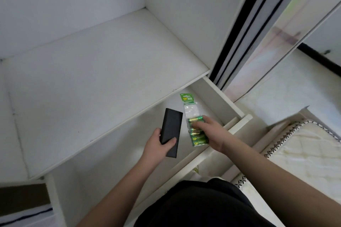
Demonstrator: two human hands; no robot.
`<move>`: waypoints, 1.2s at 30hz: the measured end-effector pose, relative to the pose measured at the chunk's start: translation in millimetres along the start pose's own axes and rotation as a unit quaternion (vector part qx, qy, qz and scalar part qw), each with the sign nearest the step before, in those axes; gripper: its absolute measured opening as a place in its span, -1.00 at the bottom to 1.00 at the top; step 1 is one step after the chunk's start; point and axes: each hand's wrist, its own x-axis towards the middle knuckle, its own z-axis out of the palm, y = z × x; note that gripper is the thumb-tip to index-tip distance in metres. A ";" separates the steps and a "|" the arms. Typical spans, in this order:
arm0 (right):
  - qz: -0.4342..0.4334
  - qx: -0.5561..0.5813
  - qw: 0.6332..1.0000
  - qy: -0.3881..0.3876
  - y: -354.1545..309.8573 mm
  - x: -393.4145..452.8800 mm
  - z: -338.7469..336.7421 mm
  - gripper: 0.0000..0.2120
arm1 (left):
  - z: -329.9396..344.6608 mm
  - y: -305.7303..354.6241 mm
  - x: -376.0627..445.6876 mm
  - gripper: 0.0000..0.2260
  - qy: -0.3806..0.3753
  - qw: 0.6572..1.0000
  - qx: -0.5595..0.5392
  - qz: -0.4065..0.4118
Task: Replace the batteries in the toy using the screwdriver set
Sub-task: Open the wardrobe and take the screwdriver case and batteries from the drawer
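White cupboard with an open drawer [212, 86], centre frame. Left hand [156, 143] grips a flat black case [170, 131], probably the screwdriver set. Right hand [210, 131] lies on the green battery pack [193, 121] in the drawer; can't tell if fingers have closed on it. Toy not visible. Only gathering supplies; unscrewing and swap remain.

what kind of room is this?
Probably a bedroom: a quilted mattress sits on the right, beside a white built-in cabinet with an open drawer holding a battery pack.
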 end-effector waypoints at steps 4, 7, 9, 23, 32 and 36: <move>-0.022 0.070 0.997 0.036 -8.2 -21.3 -10.4 -0.79 | 7.5 19.2 -4.7 -0.76 -0.010 0.999 -0.023 0.026; -0.038 0.083 0.993 0.073 -12.3 -35.9 -25.6 -0.71 | 15.7 35.5 -6.9 -0.78 -0.039 0.998 -0.023 0.045; -0.047 0.083 0.990 0.102 -14.7 -44.4 -37.6 -0.69 | 22.7 47.9 -7.4 -0.77 -0.064 0.996 -0.019 0.059; -0.166 0.096 0.934 0.301 -33.2 -85.8 -173.8 -0.70 | 152.9 171.0 16.9 -0.76 -0.264 0.954 0.005 0.143; -0.180 0.144 0.890 0.393 -37.2 -101.6 -288.1 -0.74 | 278.1 233.6 46.0 -0.88 -0.289 0.943 0.046 0.156; -0.179 0.176 0.873 0.419 -32.3 -113.3 -327.8 -0.72 | 326.8 245.6 49.1 -0.80 -0.323 0.935 0.049 0.134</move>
